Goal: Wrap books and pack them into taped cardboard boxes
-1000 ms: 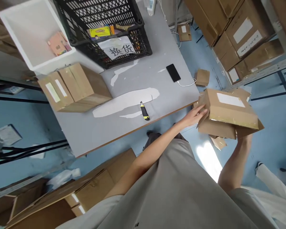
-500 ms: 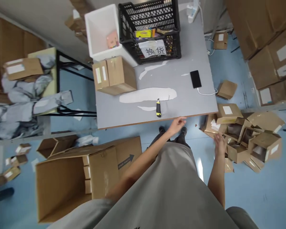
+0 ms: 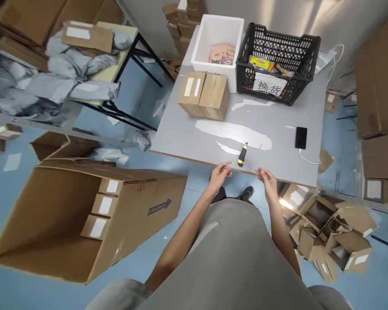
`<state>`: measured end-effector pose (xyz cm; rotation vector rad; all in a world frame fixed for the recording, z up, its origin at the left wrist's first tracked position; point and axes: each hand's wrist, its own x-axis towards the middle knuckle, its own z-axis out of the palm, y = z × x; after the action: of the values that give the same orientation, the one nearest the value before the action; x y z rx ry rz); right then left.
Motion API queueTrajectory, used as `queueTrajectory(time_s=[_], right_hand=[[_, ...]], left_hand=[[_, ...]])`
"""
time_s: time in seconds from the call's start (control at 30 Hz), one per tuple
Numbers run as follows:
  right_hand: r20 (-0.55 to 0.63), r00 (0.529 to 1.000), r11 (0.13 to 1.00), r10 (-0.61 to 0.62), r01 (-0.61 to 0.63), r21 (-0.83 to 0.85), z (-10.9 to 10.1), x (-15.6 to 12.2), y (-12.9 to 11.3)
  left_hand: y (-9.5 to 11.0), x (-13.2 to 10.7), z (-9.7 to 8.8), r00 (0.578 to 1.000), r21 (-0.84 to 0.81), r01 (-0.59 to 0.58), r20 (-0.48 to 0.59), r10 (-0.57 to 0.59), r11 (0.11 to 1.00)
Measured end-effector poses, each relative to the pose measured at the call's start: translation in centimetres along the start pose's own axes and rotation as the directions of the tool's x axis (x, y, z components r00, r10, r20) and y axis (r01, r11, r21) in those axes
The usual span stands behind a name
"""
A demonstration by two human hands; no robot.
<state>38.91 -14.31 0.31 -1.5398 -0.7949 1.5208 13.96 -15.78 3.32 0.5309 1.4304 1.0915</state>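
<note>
Your left hand [image 3: 219,175] and right hand [image 3: 267,178] are empty, half-curled; the cutter [image 3: 242,155] points away from you, its length slanting right.

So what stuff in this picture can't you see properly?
In the head view:
Utility knife: blade too small to tell how far it sticks out.
Closed cartons: cardboard hides their insides.
Black crate: front wall and paper sign hide its bottom.
Big box: printing on its arrow is too small to read.
Tall brown boxes: cut off by the right edge.
</note>
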Motion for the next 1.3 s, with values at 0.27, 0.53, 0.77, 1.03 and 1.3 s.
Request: queueTrajectory(time_s=[0.27, 0.53, 0.77, 1.03, 1.3], right_hand=[[0.035, 0.995, 0.988, -0.096, 0.099, -0.115, 15.3, -0.4, -3.4], [0.009, 0.993, 0.977, -0.117, 0.117, -0.179, 26.4, 0.1, -2.4], [0.075, 0.960, 0.907, -0.270, 0.280, -0.314, 32.1, 4.9, -3.9], [0.372, 0.822, 0.453, -0.431, 0.553, -0.699, 38.2, 15.5, -5.6], [0.320, 0.907, 0.160, -0.273, 0.371, -0.915, 38.9, 22.0, -2.8]], left_hand=[[5.1, 3.3, -13.3, 0.993, -0.121, -0.072, -0.104, 0.060, 0.990], [9.4, 10.1, -22.2, 0.972, -0.117, -0.211, -0.134, 0.195, 0.970], [12.5, 18.3, -23.3, 0.945, 0.068, -0.313, -0.072, 0.318, 0.947], [18.4, 30.6, -18.8, 0.893, 0.596, -0.395, 0.073, 0.443, 0.699], [18.1, 38.5, -17.0, 0.958, 0.814, -0.178, 0.014, 0.288, 0.552]])
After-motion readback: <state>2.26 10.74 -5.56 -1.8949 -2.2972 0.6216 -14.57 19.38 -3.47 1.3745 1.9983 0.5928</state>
